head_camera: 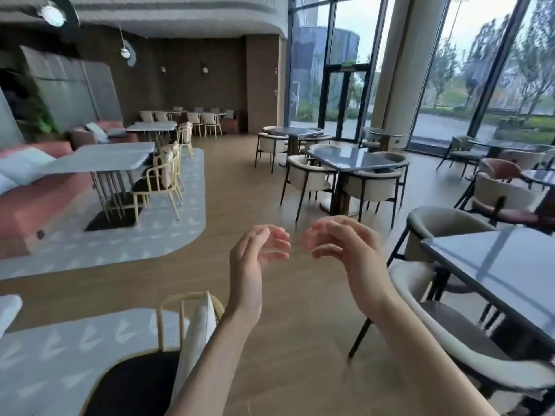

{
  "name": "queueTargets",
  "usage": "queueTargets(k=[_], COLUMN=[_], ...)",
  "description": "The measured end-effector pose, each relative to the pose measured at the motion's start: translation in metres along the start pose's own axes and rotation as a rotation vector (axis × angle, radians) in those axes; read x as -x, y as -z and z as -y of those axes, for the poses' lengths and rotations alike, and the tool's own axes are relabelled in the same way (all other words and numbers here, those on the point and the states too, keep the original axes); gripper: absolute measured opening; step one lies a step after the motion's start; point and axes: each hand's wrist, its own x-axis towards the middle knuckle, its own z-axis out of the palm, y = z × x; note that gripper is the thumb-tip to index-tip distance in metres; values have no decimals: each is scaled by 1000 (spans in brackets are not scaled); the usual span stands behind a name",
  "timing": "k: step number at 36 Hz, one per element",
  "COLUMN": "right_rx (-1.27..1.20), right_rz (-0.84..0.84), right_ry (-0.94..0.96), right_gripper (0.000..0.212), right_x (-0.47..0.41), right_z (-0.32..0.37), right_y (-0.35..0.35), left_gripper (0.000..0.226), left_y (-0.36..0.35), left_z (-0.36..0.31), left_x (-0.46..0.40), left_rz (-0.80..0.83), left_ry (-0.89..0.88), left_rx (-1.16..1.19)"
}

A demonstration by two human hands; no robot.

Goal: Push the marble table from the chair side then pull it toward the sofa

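Left hand (255,250) and right hand (342,244) raised mid-air, fingers loosely curled, holding nothing, marble table (102,159) well apart at ten o'clock, between sofa (36,202) and chair (162,181).

Both bare forearms reach up from the bottom edge, left hand (255,250) and right hand (345,244) mid-frame, fingers loosely curled, palms facing, holding nothing.

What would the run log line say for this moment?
left hand: empty, raised | right hand: empty, raised | marble table: untouched
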Motion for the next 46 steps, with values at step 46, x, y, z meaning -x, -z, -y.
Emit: queueTargets(k=[46], right_rx=[-543], right_rz=[935], right_ry=[-140], right_gripper=[27], right_x=[-852], right_z=[-416], right_y=[-414], left_gripper=[30], left_y=[336], left_z=[150], left_x=[-796], left_rz=[-948], left_ry=[-575], left_rx=[-507])
